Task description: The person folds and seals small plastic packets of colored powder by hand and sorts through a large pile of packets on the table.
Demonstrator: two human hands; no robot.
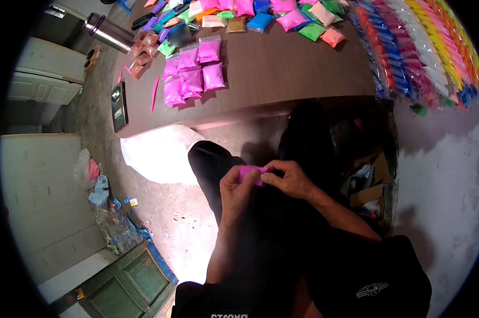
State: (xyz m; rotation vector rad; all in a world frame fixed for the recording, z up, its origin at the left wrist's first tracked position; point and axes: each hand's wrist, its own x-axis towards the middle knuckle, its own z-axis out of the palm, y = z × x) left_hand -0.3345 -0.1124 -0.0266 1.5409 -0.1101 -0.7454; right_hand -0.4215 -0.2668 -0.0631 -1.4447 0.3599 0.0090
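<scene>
A small bright pink packet [248, 171] is held between my two hands above my lap. My left hand [233, 192] has its fingers closed round the packet's left side. On the other side, the thumb and fingers of my right hand [291, 180] pinch its right edge. My fingers hide part of the packet, so its seal cannot be made out. On the table [282, 71] beyond my knees, several similar pink packets [191, 80] lie in a group of short rows.
Many coloured packets [260, 22] are heaped along the table's far side. Strips of coloured packets [409, 53] hang at right. A steel flask [109, 33], a phone-like dark device [119, 107] and a pink stick [154, 94] are at left. A cardboard box [374, 180] stands below.
</scene>
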